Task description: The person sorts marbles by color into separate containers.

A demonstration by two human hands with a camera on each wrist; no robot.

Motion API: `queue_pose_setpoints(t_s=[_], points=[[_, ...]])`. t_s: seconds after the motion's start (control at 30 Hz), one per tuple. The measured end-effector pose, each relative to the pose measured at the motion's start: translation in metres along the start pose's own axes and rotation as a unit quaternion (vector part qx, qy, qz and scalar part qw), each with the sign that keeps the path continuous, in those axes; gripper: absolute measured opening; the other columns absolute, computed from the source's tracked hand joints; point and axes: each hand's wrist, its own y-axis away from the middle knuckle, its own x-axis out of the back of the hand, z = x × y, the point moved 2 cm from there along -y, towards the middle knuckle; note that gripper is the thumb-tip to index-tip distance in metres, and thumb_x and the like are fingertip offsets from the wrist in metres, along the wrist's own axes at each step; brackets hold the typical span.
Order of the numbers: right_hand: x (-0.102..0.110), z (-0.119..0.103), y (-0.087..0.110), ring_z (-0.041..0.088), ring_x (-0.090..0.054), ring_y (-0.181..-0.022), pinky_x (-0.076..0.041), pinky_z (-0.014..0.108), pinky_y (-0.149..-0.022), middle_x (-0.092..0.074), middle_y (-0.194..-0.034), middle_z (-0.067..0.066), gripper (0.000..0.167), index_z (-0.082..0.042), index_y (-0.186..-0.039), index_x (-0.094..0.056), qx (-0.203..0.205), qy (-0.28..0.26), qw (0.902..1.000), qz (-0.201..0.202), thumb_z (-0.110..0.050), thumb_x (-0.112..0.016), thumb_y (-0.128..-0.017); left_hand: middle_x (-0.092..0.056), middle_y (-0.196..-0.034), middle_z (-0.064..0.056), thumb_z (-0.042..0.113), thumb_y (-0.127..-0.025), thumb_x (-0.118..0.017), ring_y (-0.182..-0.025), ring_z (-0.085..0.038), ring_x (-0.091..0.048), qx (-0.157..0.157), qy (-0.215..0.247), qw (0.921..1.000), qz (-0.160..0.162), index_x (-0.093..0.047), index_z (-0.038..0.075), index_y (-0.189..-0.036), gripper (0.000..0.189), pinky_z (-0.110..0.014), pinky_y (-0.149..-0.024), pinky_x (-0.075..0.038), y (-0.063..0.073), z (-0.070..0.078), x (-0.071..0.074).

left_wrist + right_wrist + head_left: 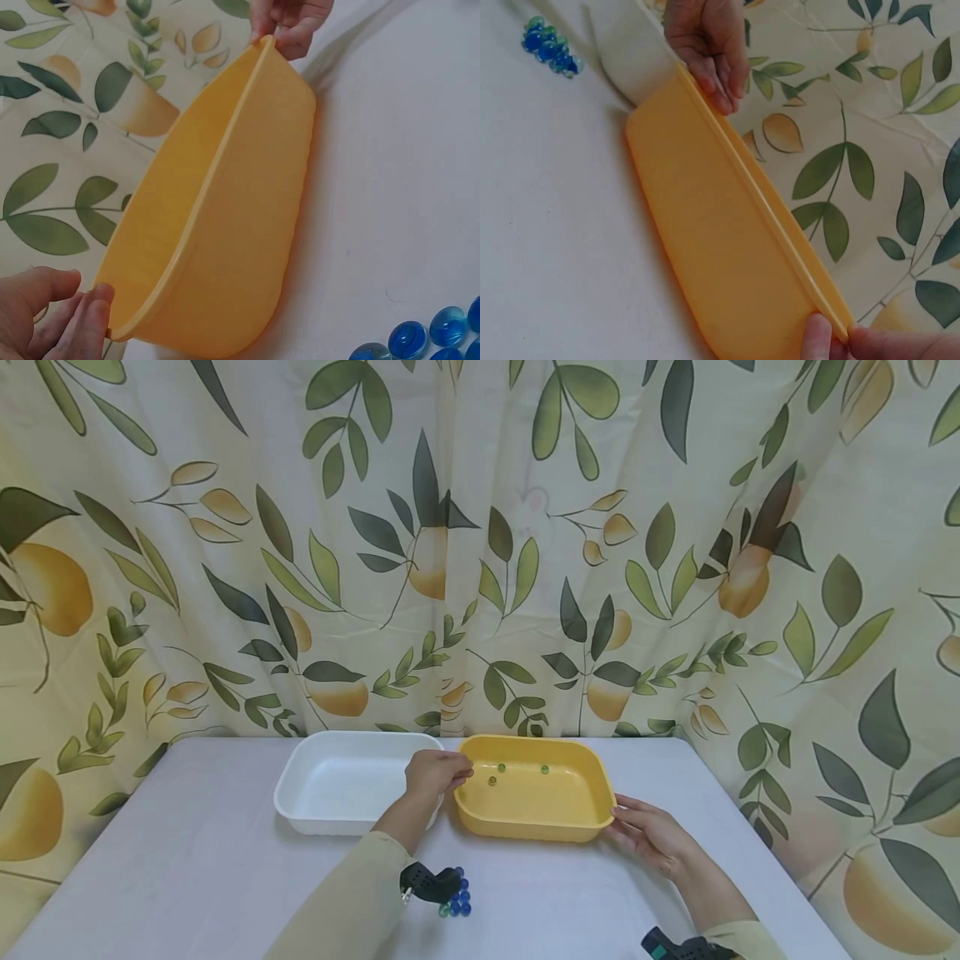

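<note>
Both ends of the yellow tray (525, 829) were gripped at the rim, the left hand (433, 772) at one, the right hand (651, 835) pinching the other, presumably to keep it level (three marbles (544, 769) lay loose inside), just beside the white tray (337, 785).

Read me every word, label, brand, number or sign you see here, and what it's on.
None can be read. The yellow rectangular tray, white rectangular tray and blue round marbles show no lettering; the cream fabric curtain shows only leaves and fruit. Any marking on the black wrist-worn devices is too small to read.
</note>
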Motion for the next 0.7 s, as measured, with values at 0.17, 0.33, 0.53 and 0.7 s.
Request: queue_pose_setpoints(t_s=[0.17, 0.33, 0.53, 0.7], points=[[0.000, 0.001, 0.000, 0.013, -0.067, -0.098, -0.056, 0.030, -0.095, -0.057, -0.120, 0.011, 0.067, 0.006, -0.154, -0.015, -0.001, 0.002, 1.0000, 0.005, -0.004, -0.054, -0.100, -0.075, -0.090, -0.018, 0.002, -0.084, -0.072, -0.076, -0.018, -0.073, -0.014, 0.008, 0.9998, -0.007, -0.071, -0.007, -0.102, 0.019, -0.021, -0.068, -0.061, 0.003, 0.001, 0.000], [0.000, 0.001, 0.000, 0.013, -0.067, -0.098, -0.056, 0.031, -0.095, -0.057, -0.120, 0.010, 0.069, 0.006, -0.154, -0.014, -0.002, -0.002, 1.0000, 0.004, -0.005, -0.055, -0.100, -0.075, -0.091, -0.018, 0.002, -0.085, -0.072, -0.075, -0.017, -0.073, -0.018, 0.012, 0.9997, -0.012, -0.071, -0.007, -0.102, 0.020, -0.022, -0.068, -0.061, 0.005, 0.001, 0.001], [-0.001, 0.000, 0.000, 0.013, -0.067, -0.097, -0.055, 0.031, -0.096, -0.057, -0.120, 0.010, 0.068, 0.005, -0.154, -0.015, -0.007, -0.005, 0.9999, 0.010, -0.006, -0.055, -0.100, -0.075, -0.091, -0.017, 0.004, -0.085, -0.072, -0.077, -0.017, -0.073, -0.010, 0.019, 0.9995, -0.023, -0.071, -0.007, -0.104, 0.021, -0.023, -0.071, -0.062, 0.008, 0.000, 0.002], [0.000, 0.000, 0.000, 0.013, -0.067, -0.098, -0.054, 0.032, -0.098, -0.057, -0.120, 0.010, 0.068, 0.006, -0.154, -0.013, -0.007, -0.009, 0.9999, 0.002, -0.005, -0.053, -0.100, -0.075, -0.091, -0.015, 0.005, -0.086, -0.073, -0.077, -0.015, -0.073, -0.008, 0.027, 0.9987, -0.041, -0.071, -0.006, -0.104, 0.021, -0.022, -0.071, -0.062, 0.011, 0.000, 0.002]])
